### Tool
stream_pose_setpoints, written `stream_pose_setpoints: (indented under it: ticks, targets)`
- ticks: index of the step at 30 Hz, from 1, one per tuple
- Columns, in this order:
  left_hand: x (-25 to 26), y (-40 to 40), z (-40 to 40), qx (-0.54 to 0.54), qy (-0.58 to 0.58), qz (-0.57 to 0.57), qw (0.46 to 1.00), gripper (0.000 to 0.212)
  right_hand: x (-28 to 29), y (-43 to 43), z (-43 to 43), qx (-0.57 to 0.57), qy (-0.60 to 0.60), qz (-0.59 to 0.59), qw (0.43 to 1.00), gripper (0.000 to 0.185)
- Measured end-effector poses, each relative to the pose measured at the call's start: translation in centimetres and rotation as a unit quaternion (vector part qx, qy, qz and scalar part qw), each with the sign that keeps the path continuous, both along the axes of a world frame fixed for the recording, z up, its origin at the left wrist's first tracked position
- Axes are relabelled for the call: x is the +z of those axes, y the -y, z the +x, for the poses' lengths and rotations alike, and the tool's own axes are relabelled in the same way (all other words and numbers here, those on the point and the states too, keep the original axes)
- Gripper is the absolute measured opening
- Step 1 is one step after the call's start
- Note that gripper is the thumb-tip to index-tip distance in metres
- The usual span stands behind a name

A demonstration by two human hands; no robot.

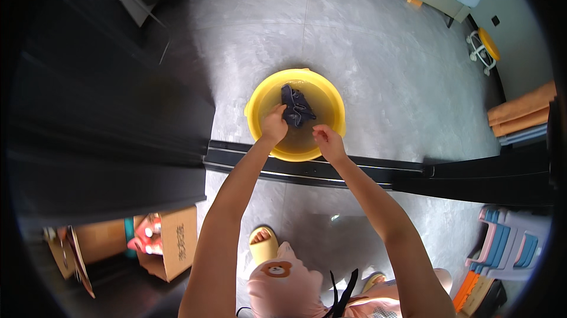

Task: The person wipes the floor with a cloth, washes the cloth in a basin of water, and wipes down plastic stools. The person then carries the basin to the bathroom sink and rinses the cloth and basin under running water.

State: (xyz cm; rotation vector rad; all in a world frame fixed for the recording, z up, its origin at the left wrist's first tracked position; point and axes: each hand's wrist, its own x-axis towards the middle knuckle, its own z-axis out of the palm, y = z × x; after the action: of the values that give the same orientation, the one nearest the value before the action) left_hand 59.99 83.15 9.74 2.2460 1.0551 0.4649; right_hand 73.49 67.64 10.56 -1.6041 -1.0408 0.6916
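A round yellow plastic basin (339,96) with cloudy water in it stands on the floor, its near side over a dark door track. Dark blue cloth (297,107) with pale edging lies bunched in the water, left of the basin's middle. My left hand (274,125) touches the cloth's left edge; its fingertips are at the fabric, but whether they grip it cannot be told. Over the near right part of the basin is my right hand (328,140), fingers curled and apart from the cloth, with nothing visible in them.
The black door track (367,169) crosses the grey tiled floor (381,74). Open cardboard boxes (179,242) stand at lower left, stacked plastic stools (509,242) at lower right. A yellow wheeled stool (488,44) is by the right wall. A dark curtain-like surface fills the left.
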Motion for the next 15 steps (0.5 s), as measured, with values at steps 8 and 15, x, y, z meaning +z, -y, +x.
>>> stream_pose_setpoints:
  ticks: [8,15]
  targets:
    - [-3.7,-4.5,2.5,-0.153,-0.179,0.034,0.971,0.066,-1.9,-9.4,-2.6,-0.084,0.298,-0.116,0.944,0.033]
    - [-4.6,-4.3,1.9,-0.178,-0.174,-0.019,0.968,0.066,-2.3,-10.2,-2.8,-0.031,0.271,-0.381,0.883,0.035]
